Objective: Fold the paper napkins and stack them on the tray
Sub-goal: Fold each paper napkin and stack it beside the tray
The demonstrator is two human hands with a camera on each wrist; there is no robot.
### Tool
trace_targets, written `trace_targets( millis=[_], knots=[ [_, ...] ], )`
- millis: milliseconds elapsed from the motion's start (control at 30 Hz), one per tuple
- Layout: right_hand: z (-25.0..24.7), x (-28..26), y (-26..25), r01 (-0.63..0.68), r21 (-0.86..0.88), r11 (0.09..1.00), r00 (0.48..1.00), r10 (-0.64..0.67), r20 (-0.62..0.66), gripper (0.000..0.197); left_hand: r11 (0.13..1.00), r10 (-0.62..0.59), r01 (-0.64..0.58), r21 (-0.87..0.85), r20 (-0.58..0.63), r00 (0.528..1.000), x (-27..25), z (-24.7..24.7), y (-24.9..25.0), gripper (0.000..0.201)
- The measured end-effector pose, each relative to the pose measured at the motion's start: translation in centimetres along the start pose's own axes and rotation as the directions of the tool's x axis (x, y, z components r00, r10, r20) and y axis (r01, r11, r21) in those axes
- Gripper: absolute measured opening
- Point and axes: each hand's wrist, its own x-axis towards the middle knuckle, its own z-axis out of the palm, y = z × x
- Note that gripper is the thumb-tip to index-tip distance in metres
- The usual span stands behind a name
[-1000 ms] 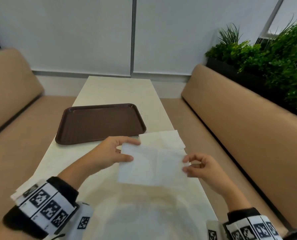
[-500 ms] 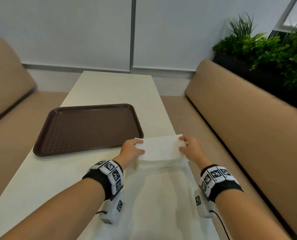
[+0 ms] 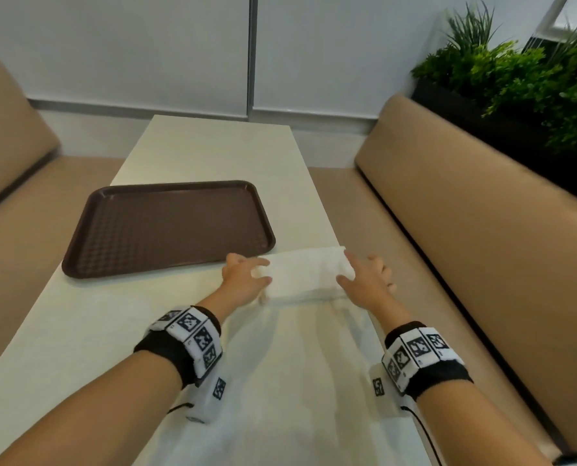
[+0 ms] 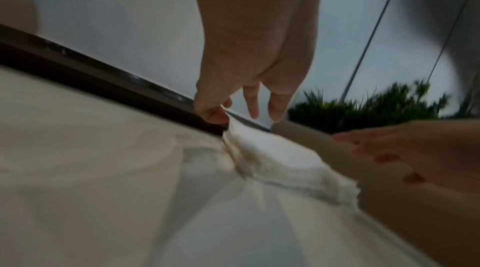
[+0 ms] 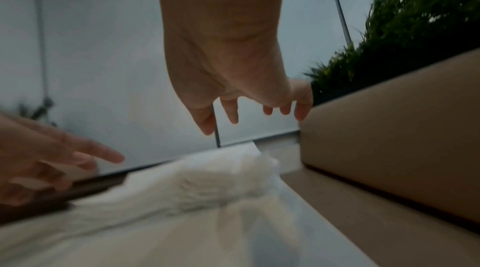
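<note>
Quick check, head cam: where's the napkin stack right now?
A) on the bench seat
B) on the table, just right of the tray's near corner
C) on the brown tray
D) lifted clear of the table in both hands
B: the napkin stack lies on the table beside the near right corner of the tray, whose surface shows nothing on it, with the left hand and right hand at its two ends.

Hands flank napkins; tray beside.

One tray, one napkin stack, two hands, two benches, one table.
</note>
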Motion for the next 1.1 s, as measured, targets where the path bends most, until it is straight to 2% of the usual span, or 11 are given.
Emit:
trace_targets(
  millis=[133, 233, 300, 367, 500, 567, 633, 733, 867, 1033, 1100],
  knots=[
    [-1.0, -8.4, 0.1, 0.184, 0.070, 0.981, 0.981, -0.187, 0.044, 0.047, 0.973, 0.080, -0.064, -0.221, 0.064, 0.995, -7.1, -5.0, -0.3, 0.016],
    [0.2, -14.5, 1.1, 0.309, 0.161, 0.937, 0.917, -0.339, 0.211, 0.037, 0.963, 0.097, -0.063, -0.262, 0.119, 0.988, -13.1, -7.7, -1.8, 0.015],
    [1.8, -17.7, 1.6, 0.331, 0.143, 0.933, 0.874, -0.360, 0.327, 0.036, 0.961, 0.069, -0.034, -0.274, 0.117, 0.991, -16.5, -8.9, -3.4, 0.015],
    [3.6, -20.0, 1.9, 0.314, 0.113, 0.943, 0.867, -0.333, 0.371, 0.042, 0.959, 0.019, 0.009, -0.283, 0.095, 0.995, -19.6, -9.9, -5.3, 0.016],
    [7.4, -22.7, 2.2, 0.193, -0.027, 0.981, 0.933, -0.175, 0.314, 0.064, 0.922, -0.041, 0.056, -0.382, 0.046, 0.998, -24.4, -11.5, -8.2, 0.010],
    [8.6, -23.5, 2.0, 0.153, -0.103, 0.983, 0.957, -0.121, 0.263, 0.067, 0.904, -0.046, 0.053, -0.423, 0.028, 0.999, -26.3, -11.8, -9.4, 0.019],
    [9.0, -24.0, 1.7, 0.098, -0.132, 0.986, 0.973, -0.067, 0.219, 0.065, 0.889, -0.059, 0.049, -0.456, -0.009, 0.998, -27.4, -11.9, -10.2, 0.012],
    [9.0, -24.3, 1.4, 0.005, -0.158, 0.987, 0.977, 0.029, 0.212, 0.055, 0.883, -0.051, 0.028, -0.469, -0.036, 0.998, -28.5, -11.8, -11.1, 0.026],
    [8.6, -25.0, 1.4, -0.017, -0.238, 0.971, 0.983, 0.060, 0.173, 0.039, 0.884, -0.028, 0.007, -0.467, -0.039, 0.999, -29.3, -11.8, -11.0, 0.028],
    [7.2, -25.5, 2.2, -0.036, -0.067, 0.997, 0.985, 0.046, 0.165, 0.022, 0.906, 0.017, -0.037, -0.421, -0.050, 0.999, -29.7, -12.1, -10.0, 0.029],
    [6.8, -25.8, 2.5, -0.016, -0.028, 0.999, 0.981, 0.021, 0.191, 0.026, 0.907, 0.037, -0.053, -0.417, -0.047, 0.998, -29.7, -12.2, -9.5, 0.028]
  ],
)
